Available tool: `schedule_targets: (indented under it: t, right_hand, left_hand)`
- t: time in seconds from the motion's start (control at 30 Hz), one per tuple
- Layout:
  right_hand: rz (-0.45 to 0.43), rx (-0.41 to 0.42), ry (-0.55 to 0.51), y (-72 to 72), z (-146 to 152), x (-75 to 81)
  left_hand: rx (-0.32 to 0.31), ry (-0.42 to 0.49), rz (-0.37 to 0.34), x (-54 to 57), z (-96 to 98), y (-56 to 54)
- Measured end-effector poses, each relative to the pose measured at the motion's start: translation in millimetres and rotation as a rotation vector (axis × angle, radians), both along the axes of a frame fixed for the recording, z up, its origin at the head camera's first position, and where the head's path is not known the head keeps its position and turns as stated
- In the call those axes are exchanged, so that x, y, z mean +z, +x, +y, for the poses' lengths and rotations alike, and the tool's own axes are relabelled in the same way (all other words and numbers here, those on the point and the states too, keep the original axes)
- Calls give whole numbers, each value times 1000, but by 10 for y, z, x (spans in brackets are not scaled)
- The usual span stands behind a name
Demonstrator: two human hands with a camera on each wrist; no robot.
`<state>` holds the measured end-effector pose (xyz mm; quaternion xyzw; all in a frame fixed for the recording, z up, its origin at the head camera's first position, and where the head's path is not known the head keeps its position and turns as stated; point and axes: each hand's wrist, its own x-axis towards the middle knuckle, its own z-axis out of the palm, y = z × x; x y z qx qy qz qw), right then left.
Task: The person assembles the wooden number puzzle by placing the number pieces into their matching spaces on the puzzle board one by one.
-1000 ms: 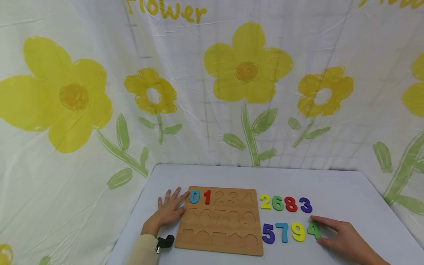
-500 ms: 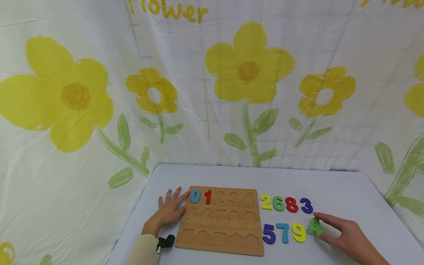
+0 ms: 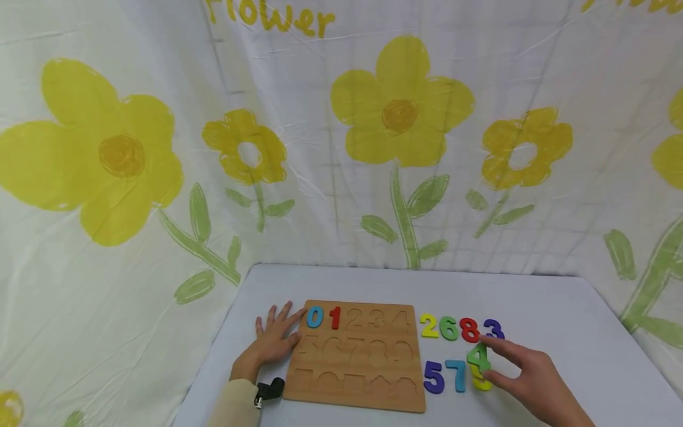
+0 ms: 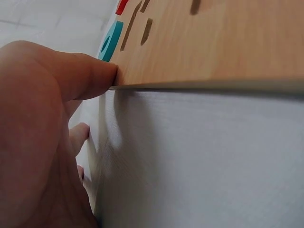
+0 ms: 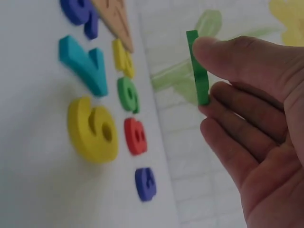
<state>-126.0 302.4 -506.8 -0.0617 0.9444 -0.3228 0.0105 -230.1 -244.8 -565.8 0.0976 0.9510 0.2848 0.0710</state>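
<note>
Between thumb and fingers, my right hand (image 3: 533,373) pinches a green number 4 (image 3: 478,357), held above the yellow 9 (image 3: 482,384) and partly covering it. The right wrist view shows the green 4 (image 5: 199,71) edge-on, off the table. My left hand (image 3: 272,342) lies with spread fingers at the left edge of a wooden number board (image 3: 354,404), its thumb and index finger touching that edge. A blue 0 (image 3: 315,316) and a red 1 (image 3: 335,318) sit in the board's top row; its other recesses show bare wood.
Right of the board stand a yellow 2 (image 3: 428,326), green 6 (image 3: 448,328), red 8 (image 3: 469,330) and purple 3 (image 3: 494,328). Nearer are a purple 5 (image 3: 434,378) and blue 7 (image 3: 456,375). A flower-printed curtain (image 3: 309,237) hangs behind the white table (image 3: 560,308).
My right hand has lifted the green 4 from the end of the near row and moved it left over the 9. The left hand stays on the board's edge.
</note>
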Motion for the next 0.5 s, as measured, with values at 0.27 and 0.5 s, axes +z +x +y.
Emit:
schedule_targets:
  t: [0.27, 0.5]
  right_hand:
    - [107, 11, -4, -89, -249, 164]
    - [157, 42, -28, -214, -403, 297]
  left_hand:
    - [8, -8, 4, 13, 22, 3]
    - [15, -9, -2, 12, 29, 6]
